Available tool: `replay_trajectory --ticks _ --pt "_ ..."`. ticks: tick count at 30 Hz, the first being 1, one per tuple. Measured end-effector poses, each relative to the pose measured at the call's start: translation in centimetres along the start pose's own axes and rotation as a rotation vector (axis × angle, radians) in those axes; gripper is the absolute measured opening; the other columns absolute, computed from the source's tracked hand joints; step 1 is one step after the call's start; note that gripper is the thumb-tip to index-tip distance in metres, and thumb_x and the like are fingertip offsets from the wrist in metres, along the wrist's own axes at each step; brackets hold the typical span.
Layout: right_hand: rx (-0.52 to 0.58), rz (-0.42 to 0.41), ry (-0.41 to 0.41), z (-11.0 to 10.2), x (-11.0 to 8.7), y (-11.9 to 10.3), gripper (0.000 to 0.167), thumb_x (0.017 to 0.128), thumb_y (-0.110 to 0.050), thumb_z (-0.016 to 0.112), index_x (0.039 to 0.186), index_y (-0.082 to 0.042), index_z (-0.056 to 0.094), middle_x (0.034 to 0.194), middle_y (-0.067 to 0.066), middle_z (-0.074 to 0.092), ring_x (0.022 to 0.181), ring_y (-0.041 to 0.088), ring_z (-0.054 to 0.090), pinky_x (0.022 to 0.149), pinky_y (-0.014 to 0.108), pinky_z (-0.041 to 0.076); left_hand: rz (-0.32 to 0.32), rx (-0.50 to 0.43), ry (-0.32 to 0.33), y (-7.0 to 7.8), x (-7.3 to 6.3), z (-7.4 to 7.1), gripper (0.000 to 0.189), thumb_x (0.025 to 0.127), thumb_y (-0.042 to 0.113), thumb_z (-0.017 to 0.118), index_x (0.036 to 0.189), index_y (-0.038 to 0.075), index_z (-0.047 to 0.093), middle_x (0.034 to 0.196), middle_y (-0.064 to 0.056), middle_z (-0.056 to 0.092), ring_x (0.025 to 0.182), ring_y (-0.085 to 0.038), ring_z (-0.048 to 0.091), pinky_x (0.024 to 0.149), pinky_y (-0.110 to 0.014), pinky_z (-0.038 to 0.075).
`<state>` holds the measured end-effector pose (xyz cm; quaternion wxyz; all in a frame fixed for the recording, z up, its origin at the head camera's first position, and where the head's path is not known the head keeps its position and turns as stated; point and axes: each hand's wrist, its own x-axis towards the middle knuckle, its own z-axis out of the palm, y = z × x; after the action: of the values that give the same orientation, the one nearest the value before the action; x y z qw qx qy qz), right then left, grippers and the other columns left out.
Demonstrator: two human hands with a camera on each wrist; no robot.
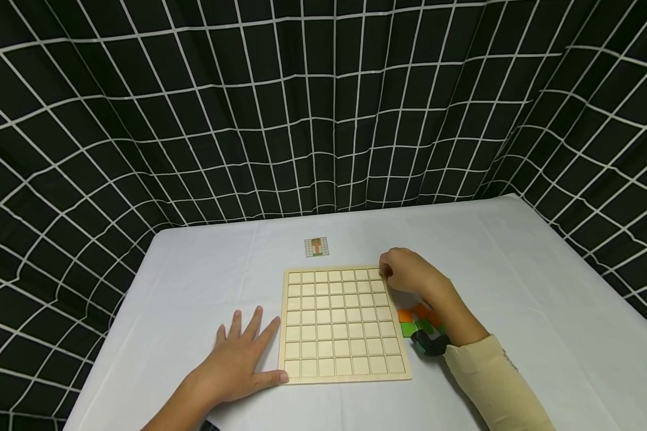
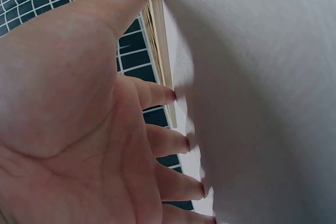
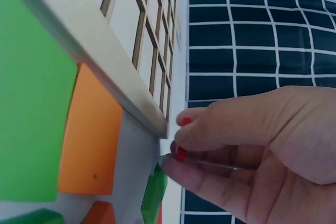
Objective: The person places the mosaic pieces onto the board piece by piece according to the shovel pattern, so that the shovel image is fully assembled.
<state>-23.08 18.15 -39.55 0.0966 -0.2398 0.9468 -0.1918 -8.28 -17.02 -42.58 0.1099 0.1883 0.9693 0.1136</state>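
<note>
A square wooden grid board [image 1: 347, 331] lies flat on the white table. My left hand [image 1: 236, 358] rests beside its left edge with fingers spread, the thumb at the near left corner and the index fingertip close to the side. At the far right corner of the board is my right hand [image 1: 410, 272]. In the right wrist view, its thumb and fingers pinch a small red piece [image 3: 181, 153], mostly hidden by the fingertips. Green tiles [image 1: 408, 329] and orange tiles [image 1: 405, 316] lie along the board's right side, under the right forearm.
A small pattern card [image 1: 316, 246] lies beyond the board's far edge. White cloth covers the table [image 1: 205, 269]. A black curtain with white grid lines [image 1: 323, 108] surrounds its back and sides. A dark wrist device [image 1: 431, 344] hangs by the right forearm, close to the tiles.
</note>
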Motion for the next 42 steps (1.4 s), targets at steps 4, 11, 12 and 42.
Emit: replay_trajectory --ticks 4,11,12,42 --pt "0.012 -0.021 0.025 0.1 0.3 -0.2 0.020 0.083 0.013 0.063 0.082 -0.005 0.069 0.082 0.009 0.062 0.078 0.022 0.050 0.070 0.037 0.045 -0.002 0.001 -0.001 0.0 0.0 0.0 0.103 0.080 0.080 0.056 0.156 0.013 0.038 0.159 -0.028 0.024 0.138 -0.065 0.016 0.098 -0.081 0.019" --pt "0.008 -0.039 0.052 0.4 0.8 -0.8 0.016 0.083 0.010 0.066 0.084 -0.004 0.072 0.083 0.005 0.063 0.077 0.021 0.050 0.069 0.034 0.044 -0.013 -0.018 -0.008 0.0 0.1 0.0 0.102 0.080 0.078 0.059 0.156 0.014 0.038 0.160 -0.027 0.022 0.139 -0.064 0.013 0.099 -0.081 0.017" --pt "0.011 -0.038 0.057 0.4 0.9 -0.8 0.015 0.083 0.009 0.067 0.085 -0.004 0.072 0.083 0.005 0.062 0.077 0.021 0.050 0.069 0.034 0.044 -0.012 -0.018 -0.008 0.0 0.2 0.0 0.102 0.080 0.078 0.059 0.156 0.014 0.038 0.160 -0.027 0.022 0.139 -0.064 0.013 0.099 -0.081 0.016" --pt "0.070 -0.141 0.064 1.4 1.5 -1.3 0.019 0.087 0.008 0.064 0.099 -0.001 0.074 0.097 0.007 0.067 0.085 0.021 0.055 0.077 0.036 0.049 -0.011 -0.031 -0.014 0.1 0.1 -0.2 0.103 0.080 0.080 0.056 0.157 0.015 0.037 0.160 -0.027 0.021 0.139 -0.064 0.012 0.098 -0.082 0.015"
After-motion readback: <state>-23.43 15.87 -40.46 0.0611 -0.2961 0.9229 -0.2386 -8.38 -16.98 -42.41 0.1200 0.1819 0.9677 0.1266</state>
